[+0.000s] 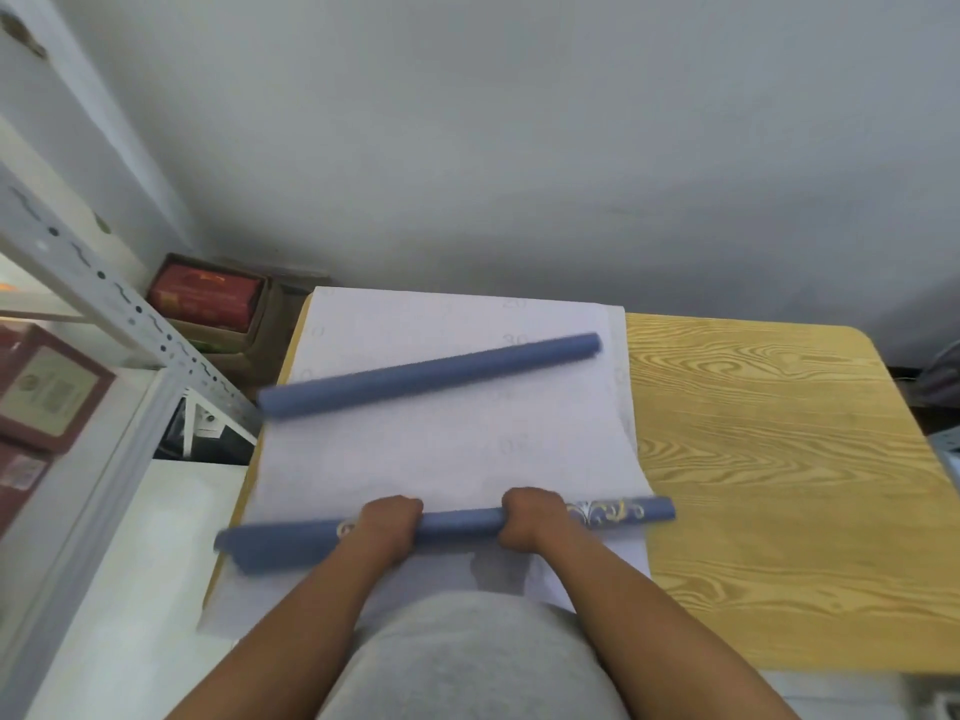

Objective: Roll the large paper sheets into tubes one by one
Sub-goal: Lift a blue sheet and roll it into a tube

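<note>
My left hand [388,517] and right hand [529,514] both gripped the blue tube [457,527] near the table's [779,459] front edge, on the white sheets [441,449]. Uneven pressure could have let it telescope or spring loose.

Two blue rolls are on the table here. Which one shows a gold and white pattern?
The near blue roll, gripped by the left hand and right hand, shows it near its right end. The far blue roll, lying untouched and slanted across the white sheet, is plain.
</note>
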